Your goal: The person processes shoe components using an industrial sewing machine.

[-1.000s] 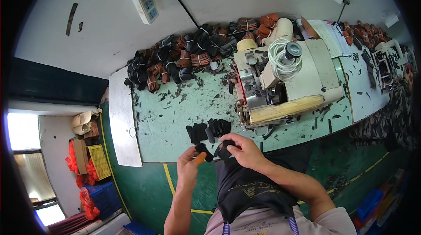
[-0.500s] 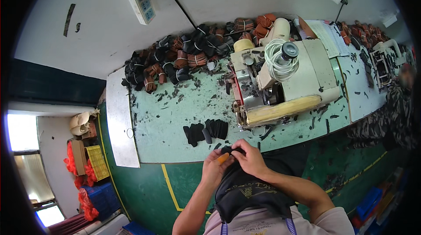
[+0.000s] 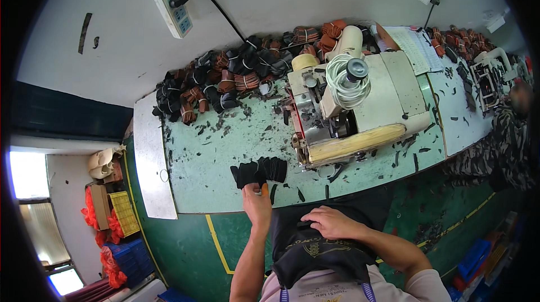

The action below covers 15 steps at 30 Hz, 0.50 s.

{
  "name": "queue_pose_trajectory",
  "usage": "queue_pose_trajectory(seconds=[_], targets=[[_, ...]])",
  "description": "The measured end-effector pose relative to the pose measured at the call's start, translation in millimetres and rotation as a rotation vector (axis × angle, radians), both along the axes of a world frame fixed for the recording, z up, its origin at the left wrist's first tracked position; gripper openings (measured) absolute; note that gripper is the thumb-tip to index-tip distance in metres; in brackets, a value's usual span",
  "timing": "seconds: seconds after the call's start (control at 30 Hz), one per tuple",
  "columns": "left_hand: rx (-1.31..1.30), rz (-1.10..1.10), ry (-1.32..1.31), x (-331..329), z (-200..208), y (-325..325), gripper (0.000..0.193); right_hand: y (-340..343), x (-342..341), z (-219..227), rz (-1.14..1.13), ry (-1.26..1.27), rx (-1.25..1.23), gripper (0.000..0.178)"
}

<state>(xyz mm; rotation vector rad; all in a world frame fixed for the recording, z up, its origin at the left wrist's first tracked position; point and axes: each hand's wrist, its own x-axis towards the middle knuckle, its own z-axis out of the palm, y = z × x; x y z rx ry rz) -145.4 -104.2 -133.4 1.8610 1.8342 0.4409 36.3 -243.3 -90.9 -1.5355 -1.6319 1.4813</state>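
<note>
At the table's near edge, my left hand (image 3: 257, 205) has its fingers bent at the near side of several flat black pieces (image 3: 246, 173), possibly leather, which lie overlapping. Something orange (image 3: 265, 188) shows at that hand's fingers, like a finger cover. A second fanned stack of black pieces (image 3: 273, 169) lies just to the right, touching the first. Over my black apron (image 3: 315, 248), my right hand (image 3: 332, 223) is closed, with a small dark piece (image 3: 305, 223) at its fingertips. Against the apron its outline is hard to make out.
A cream machine (image 3: 388, 91) with a coil of white cord stands right of centre. Tied black and brown bundles (image 3: 225, 79) line the wall. Dark scraps litter the green tabletop (image 3: 197, 155). Another person's camouflage sleeve (image 3: 484, 158) shows at the far right.
My hands have parted. The left went forward and left to the black pieces on the table; the right dropped slightly and stays over the apron. The view shifted a little.
</note>
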Motion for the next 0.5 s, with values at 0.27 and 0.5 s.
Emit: queue_pose_trajectory(seconds=[0.27, 0.5], targets=[[-0.149, -0.118, -0.284, 24, 30, -5, 0.025, 1, 1, 1, -0.028, 0.017, -0.011, 0.03], [0.067, -0.267, 0.041, 41, 21, 4, 0.035, -1, 4, 2, -0.026, 0.019, 0.012, 0.032]])
